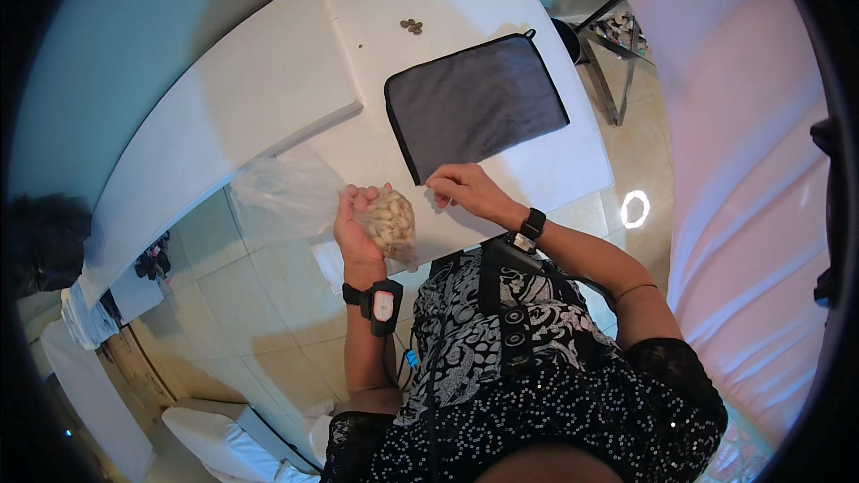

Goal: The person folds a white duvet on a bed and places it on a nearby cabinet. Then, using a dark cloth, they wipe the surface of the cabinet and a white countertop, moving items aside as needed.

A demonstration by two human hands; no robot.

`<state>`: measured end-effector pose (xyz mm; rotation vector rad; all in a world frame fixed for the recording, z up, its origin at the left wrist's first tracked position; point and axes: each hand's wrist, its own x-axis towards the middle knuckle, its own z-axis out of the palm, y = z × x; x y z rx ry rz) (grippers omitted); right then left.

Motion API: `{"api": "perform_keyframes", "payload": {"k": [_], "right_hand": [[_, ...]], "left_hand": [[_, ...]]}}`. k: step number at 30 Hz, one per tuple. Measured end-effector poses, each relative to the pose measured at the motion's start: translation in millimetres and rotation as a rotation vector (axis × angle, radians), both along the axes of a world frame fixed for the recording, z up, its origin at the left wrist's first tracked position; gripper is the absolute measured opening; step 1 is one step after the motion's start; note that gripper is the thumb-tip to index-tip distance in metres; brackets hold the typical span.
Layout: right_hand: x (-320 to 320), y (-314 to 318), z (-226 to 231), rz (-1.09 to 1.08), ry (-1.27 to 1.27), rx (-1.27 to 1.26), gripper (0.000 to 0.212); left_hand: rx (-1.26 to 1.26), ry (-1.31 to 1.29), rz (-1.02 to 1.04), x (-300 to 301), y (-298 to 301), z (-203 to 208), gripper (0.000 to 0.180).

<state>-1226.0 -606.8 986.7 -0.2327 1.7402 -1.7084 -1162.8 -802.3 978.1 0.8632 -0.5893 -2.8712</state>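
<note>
A clear plastic bag of pale, shell-like pieces that look like unshelled peanuts rests in my left hand, whose fingers curl around it near the table's front edge. The loose upper part of the bag spreads out to the left. My right hand is just right of the bag, with thumb and fingers drawn together beside the near corner of a grey cloth with black edging. What those fingertips hold, if anything, is hidden. The cloth lies flat on the white table.
Several small brown pieces lie beyond the cloth, with a tiny dark speck to their left. A raised white slab covers the table's left part. Pink fabric hangs at the right, beside a metal-legged stand.
</note>
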Motion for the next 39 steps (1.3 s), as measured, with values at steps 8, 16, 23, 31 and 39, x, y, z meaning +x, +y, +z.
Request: {"api": "perform_keyframes", "payload": {"k": [8, 16, 23, 31, 39], "right_hand": [[21, -37, 75, 0.337, 0.600, -0.133, 0.017], [11, -7, 49, 0.620, 1.127, 0.256, 0.050], [13, 11, 25, 0.632, 0.991, 0.610, 0.023], [5, 41, 26, 0.597, 0.265, 0.335, 0.010], [5, 31, 62, 0.216, -0.689, -0.424, 0.029]], "left_hand": [[-0.933, -0.299, -0.693, 6, 2, 9, 0.018], [-1.403, 0.424, -1.070, 29, 22, -13, 0.025], [-0.815, -0.091, -1.170, 10, 31, 44, 0.011], [-0.922, 0.026, -1.196, 8, 22, 34, 0.014], [-0.938, 0.106, -1.180, 0, 29, 40, 0.026]]}}
